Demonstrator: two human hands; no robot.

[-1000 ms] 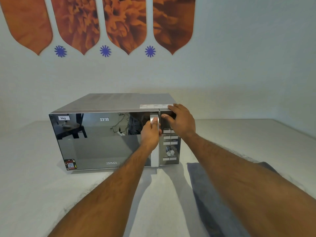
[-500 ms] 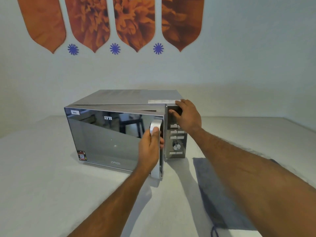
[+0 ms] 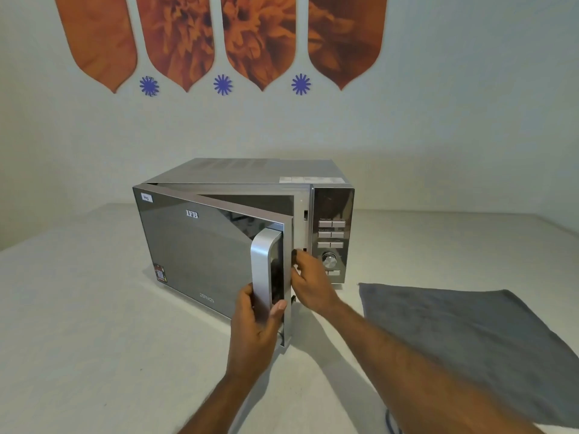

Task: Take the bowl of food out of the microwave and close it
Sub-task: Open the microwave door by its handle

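A silver microwave (image 3: 332, 211) stands on a white table. Its mirrored door (image 3: 203, 245) is swung partly out toward me, hinged at the left. My left hand (image 3: 257, 324) grips the lower end of the door's silver handle (image 3: 261, 264). My right hand (image 3: 308, 277) reaches into the gap between the door's edge and the control panel, fingers curled, and nothing shows in it. The door hides the inside of the microwave, so no bowl is in view.
A grey cloth (image 3: 463, 333) lies flat on the white table (image 3: 94, 339) to the right of the microwave. The white wall behind carries orange flower panels (image 3: 219, 39).
The door went from shut to partly out. My left hand slid down the handle. My right hand left the top of the control panel and dropped to the door gap.
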